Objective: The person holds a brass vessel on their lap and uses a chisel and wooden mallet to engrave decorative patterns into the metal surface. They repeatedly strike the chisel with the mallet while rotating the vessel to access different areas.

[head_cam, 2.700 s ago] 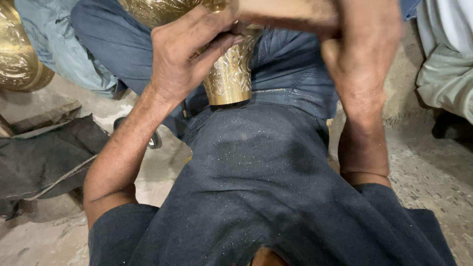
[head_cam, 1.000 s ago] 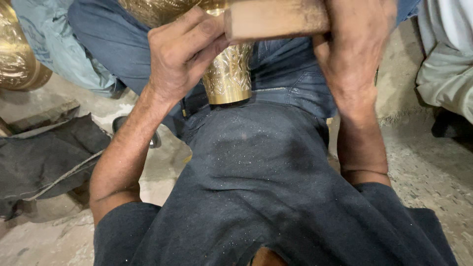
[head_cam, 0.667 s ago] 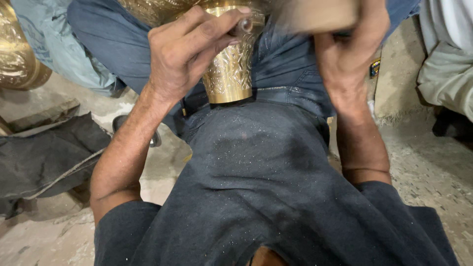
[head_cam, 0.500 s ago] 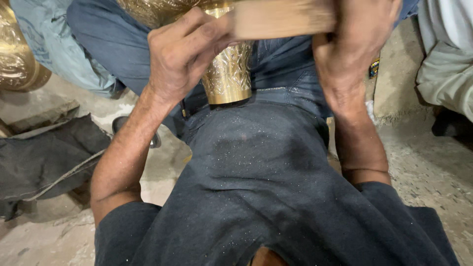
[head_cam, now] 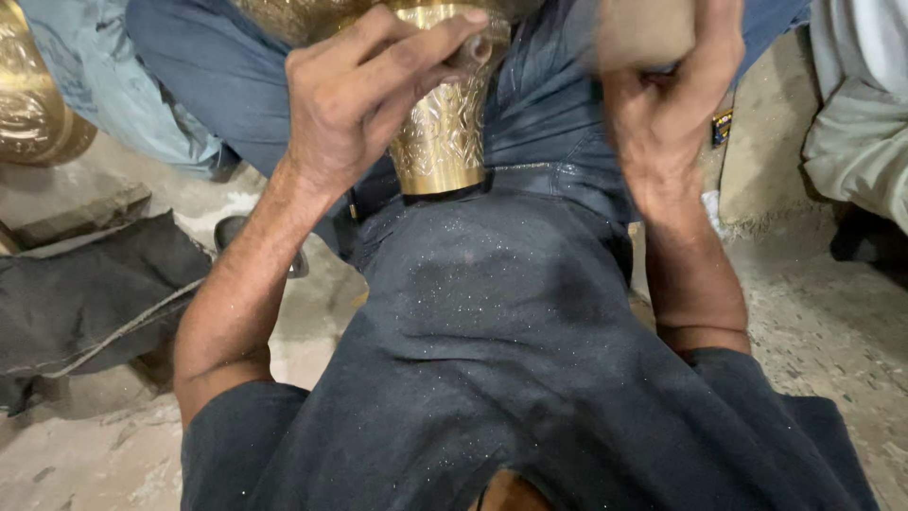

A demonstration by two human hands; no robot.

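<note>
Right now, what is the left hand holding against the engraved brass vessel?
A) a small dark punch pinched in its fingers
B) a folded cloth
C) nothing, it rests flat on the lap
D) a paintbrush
A: the left hand pinches a small dark punch against the engraved brass vessel, while the right hand grips a blurred wooden block.

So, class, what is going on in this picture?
A seated person steadies an engraved brass vase against their lap with the left hand, pinching a small metal punch against it. The right hand grips a blurred wooden block beside the vase. Another brass piece sits at left.
</note>
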